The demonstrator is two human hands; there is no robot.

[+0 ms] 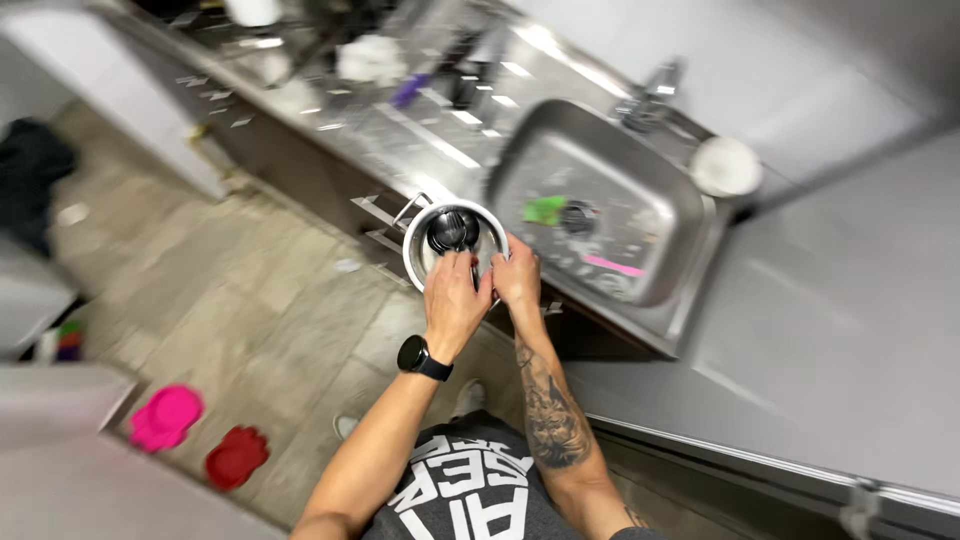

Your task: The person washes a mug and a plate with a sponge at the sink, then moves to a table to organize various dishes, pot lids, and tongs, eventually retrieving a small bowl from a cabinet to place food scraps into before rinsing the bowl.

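A steel worktop [420, 140] runs along the wall with a sink [690, 245] set into it; a green sponge [545, 209] lies in the basin, a white bowl [726, 166] sits beside the tap [650, 92], and blurred clutter crowds the far end

Just beyond your fingers sits a silver steel bowl [418, 250] holding a black ladle [453, 230]. Farther past them, a green sponge [545, 209] and pink strip [612, 265] lie in the grey sink [690, 240].

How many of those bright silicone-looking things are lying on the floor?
2. A pink one lies at the lower left, and a red one sits just right of it, both beside the grey counter corner. Others may be hidden.
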